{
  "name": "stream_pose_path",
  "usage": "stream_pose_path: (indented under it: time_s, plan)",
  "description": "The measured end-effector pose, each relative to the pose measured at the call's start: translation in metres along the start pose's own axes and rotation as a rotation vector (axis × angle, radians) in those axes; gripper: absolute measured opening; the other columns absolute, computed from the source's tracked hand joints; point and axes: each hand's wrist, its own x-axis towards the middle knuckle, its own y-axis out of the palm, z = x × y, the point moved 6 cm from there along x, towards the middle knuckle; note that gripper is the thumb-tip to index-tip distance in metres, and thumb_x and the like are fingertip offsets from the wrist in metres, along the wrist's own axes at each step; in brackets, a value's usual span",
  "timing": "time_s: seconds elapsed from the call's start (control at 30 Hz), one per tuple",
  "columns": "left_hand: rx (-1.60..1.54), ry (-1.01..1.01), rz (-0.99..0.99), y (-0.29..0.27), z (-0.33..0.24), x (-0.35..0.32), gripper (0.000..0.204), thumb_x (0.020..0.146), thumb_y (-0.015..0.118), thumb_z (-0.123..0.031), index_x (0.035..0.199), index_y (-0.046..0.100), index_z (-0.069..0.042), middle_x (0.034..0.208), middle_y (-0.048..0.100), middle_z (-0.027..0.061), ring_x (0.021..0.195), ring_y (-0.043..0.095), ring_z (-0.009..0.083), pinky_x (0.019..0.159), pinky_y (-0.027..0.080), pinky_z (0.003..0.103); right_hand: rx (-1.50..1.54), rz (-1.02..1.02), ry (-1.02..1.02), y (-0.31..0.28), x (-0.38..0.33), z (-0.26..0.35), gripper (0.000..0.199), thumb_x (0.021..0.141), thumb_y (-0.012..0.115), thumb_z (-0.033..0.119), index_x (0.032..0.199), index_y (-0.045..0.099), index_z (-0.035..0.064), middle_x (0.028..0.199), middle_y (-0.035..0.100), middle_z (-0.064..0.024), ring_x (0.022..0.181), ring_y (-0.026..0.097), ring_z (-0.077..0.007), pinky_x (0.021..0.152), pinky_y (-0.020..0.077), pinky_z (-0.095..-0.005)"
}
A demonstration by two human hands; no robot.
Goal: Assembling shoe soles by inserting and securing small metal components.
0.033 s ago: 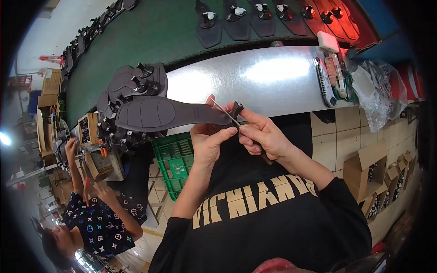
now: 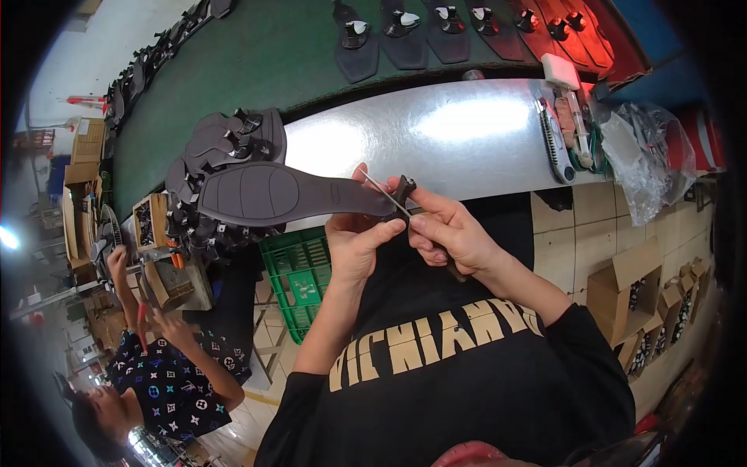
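A dark grey sandal sole [image 2: 268, 194] with a patterned heel pad lies level in front of me, its narrow end pinched by my left hand [image 2: 354, 245]. My right hand [image 2: 459, 237] is closed around a thin metal rod tool [image 2: 375, 180], whose handle [image 2: 457, 270] shows below the fingers. The rod crosses the sole's narrow end at a slant. A short black strap piece [image 2: 405, 187] stands up there between my hands, touched by the right fingers. Where the rod's shaft meets the strap is partly hidden by my fingers.
Sandals [image 2: 233, 148] with black straps and buckles are heaped left on the metal bench [image 2: 467, 148]. A cutter knife [image 2: 556, 144] and plastic bag [image 2: 646, 148] lie right. More sandals [image 2: 405, 39] line the green table [image 2: 303, 70]. Below sits a green crate [image 2: 299, 288]. A co-worker [image 2: 171, 366] holds red-handled pliers.
My hands, the sole and the rod look almost unmoved. At the left, the co-worker's hands and red-handled pliers have shifted slightly.
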Motion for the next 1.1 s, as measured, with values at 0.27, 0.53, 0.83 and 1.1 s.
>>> stream_pose_path:
  time_s: [0.27,0.53,0.83,1.1]
  plan:
    - [0.036,-0.045,0.006,0.004,-0.01,0.008,0.081,0.07,0.074,0.012,0.143,0.04,-0.001,0.119,0.061,0.0095,0.108,0.061,0.0188,0.093,0.05,0.032,-0.162,0.004,-0.108,-0.002,0.008,0.014,0.043,0.101,0.044,0.01,0.144,0.042,0.0089,0.067,0.045,0.0027,0.05,0.036,-0.0029,0.044,0.0313,-0.0169]
    - [0.22,0.075,-0.074,-0.044,-0.087,0.008,0.063,0.079,0.062,0.006,0.139,0.041,0.005,0.123,0.06,0.0162,0.107,0.063,0.0232,0.094,0.05,0.034,-0.075,0.007,-0.187,-0.007,0.017,0.035,0.054,0.098,0.047,0.014,0.148,0.03,0.0034,0.065,0.049,-0.0017,0.046,0.04,-0.0066,0.041,0.0347,-0.0186]
    - [0.339,0.363,-0.553,-0.223,-0.286,-0.002,0.041,0.095,0.05,-0.02,0.128,0.05,0.004,0.111,0.064,0.0185,0.094,0.068,0.029,0.082,0.056,0.04,-0.201,-0.255,-0.321,-0.064,0.006,0.062,0.037,0.101,0.046,0.015,0.135,0.048,0.0009,0.067,0.05,0.0007,0.048,0.04,-0.0031,0.042,0.0346,-0.0161]
    - [0.802,0.842,-1.041,-0.258,-0.304,-0.017,0.047,0.093,0.064,-0.019,0.132,0.051,0.005,0.129,0.058,0.0131,0.115,0.056,0.019,0.097,0.044,0.03,-0.787,-0.62,-0.581,-0.1,-0.008,0.112,0.031,0.097,0.048,0.006,0.125,0.058,0.0016,0.075,0.054,-0.0016,0.06,0.048,-0.0084,0.056,0.0393,-0.0214]
